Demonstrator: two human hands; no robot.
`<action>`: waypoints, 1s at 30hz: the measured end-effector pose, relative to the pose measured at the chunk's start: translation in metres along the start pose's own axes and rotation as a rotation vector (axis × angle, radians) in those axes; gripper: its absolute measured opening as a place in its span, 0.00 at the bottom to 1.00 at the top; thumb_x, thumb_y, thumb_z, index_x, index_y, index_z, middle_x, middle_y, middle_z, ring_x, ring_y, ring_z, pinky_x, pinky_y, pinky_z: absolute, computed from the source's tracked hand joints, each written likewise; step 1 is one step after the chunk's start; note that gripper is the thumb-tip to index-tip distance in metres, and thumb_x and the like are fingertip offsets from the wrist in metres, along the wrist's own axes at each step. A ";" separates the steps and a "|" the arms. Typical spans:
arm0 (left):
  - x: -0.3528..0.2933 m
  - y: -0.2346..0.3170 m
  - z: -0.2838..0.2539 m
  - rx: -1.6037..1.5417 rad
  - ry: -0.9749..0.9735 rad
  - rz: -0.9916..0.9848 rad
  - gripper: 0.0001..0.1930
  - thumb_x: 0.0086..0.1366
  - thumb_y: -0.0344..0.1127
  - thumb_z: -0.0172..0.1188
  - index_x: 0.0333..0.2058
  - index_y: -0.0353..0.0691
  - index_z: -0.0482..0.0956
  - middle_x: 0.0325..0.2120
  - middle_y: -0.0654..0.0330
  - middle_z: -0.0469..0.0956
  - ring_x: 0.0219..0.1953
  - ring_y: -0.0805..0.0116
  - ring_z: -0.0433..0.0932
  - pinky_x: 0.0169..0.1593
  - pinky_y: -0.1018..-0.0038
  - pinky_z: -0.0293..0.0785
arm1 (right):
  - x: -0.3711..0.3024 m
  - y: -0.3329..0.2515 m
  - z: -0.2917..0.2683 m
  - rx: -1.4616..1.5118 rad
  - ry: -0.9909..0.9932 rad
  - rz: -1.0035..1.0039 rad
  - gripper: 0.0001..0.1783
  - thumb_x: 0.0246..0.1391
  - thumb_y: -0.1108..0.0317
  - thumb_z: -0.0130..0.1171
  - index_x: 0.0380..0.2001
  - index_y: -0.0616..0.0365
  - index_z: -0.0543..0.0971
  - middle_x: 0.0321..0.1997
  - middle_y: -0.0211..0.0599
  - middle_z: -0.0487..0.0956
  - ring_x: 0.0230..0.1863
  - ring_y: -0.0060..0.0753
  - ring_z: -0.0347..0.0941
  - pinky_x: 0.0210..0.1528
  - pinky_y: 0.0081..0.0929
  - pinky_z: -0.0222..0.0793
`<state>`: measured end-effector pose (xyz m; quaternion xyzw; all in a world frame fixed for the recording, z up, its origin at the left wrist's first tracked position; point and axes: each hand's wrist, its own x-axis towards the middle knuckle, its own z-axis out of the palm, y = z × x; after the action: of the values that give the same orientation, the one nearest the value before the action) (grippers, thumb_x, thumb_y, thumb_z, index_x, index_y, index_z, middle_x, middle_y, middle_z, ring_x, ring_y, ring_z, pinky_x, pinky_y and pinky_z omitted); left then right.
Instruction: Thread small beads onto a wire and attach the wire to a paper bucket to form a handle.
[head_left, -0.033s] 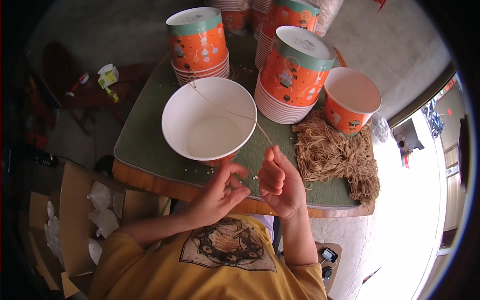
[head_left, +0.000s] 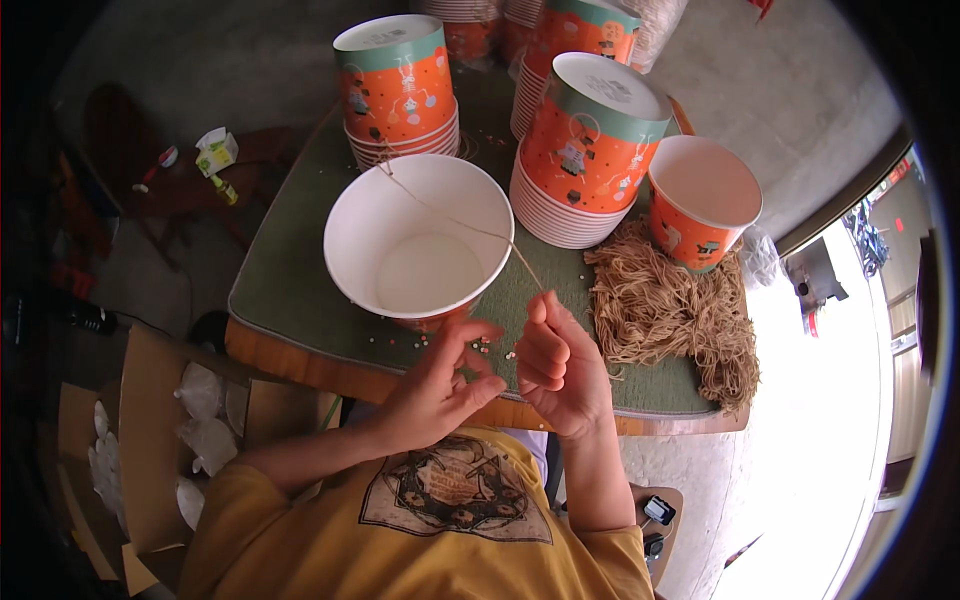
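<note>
String (head_left: 526, 264) stays pinched in the right hand (head_left: 568, 385), thumb closed on fingertip, over the table's (head_left: 285, 260) near edge; the left hand (head_left: 430, 392) barely shifts, half-open, nothing visible in it, so the line hardly changes, slanting across the white-lined bucket (head_left: 352, 240) to its far rim. Tangled bundle (head_left: 665, 310) crowding the near right corner; roomier toward the left edge; stacked buckets (head_left: 590, 150) hem things in beyond.
</note>
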<state>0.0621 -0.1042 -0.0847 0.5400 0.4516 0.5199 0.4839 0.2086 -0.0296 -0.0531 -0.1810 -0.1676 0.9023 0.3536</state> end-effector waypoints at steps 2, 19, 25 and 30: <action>0.005 0.002 0.002 0.043 0.126 0.129 0.09 0.72 0.35 0.51 0.47 0.39 0.69 0.26 0.68 0.73 0.22 0.83 0.68 0.28 0.83 0.68 | 0.000 0.001 0.005 0.022 -0.007 -0.001 0.15 0.70 0.58 0.42 0.35 0.54 0.73 0.14 0.19 0.64 0.13 0.12 0.56 0.13 0.11 0.53; -0.012 0.016 -0.040 0.297 -0.157 -0.185 0.06 0.70 0.31 0.52 0.35 0.34 0.72 0.18 0.63 0.74 0.21 0.77 0.72 0.25 0.76 0.68 | -0.013 -0.002 -0.007 -1.268 0.060 -0.436 0.12 0.60 0.75 0.53 0.47 0.61 0.73 0.42 0.32 0.81 0.31 0.16 0.74 0.29 0.17 0.72; -0.009 0.041 -0.042 0.347 -0.162 -0.157 0.04 0.68 0.29 0.53 0.33 0.35 0.72 0.18 0.61 0.75 0.21 0.73 0.75 0.26 0.74 0.71 | -0.020 0.017 0.002 -1.537 -0.149 -0.544 0.13 0.51 0.78 0.62 0.42 0.63 0.77 0.40 0.38 0.78 0.29 0.25 0.75 0.31 0.21 0.71; -0.012 0.055 -0.049 0.420 -0.163 -0.112 0.02 0.67 0.28 0.54 0.34 0.36 0.72 0.18 0.59 0.75 0.21 0.71 0.75 0.26 0.73 0.71 | -0.018 0.018 0.009 -1.485 -0.167 -0.617 0.10 0.50 0.78 0.64 0.37 0.63 0.78 0.35 0.37 0.77 0.30 0.27 0.75 0.31 0.23 0.72</action>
<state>0.0120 -0.1203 -0.0321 0.6432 0.5387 0.3416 0.4236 0.2060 -0.0564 -0.0493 -0.2463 -0.7913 0.4281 0.3605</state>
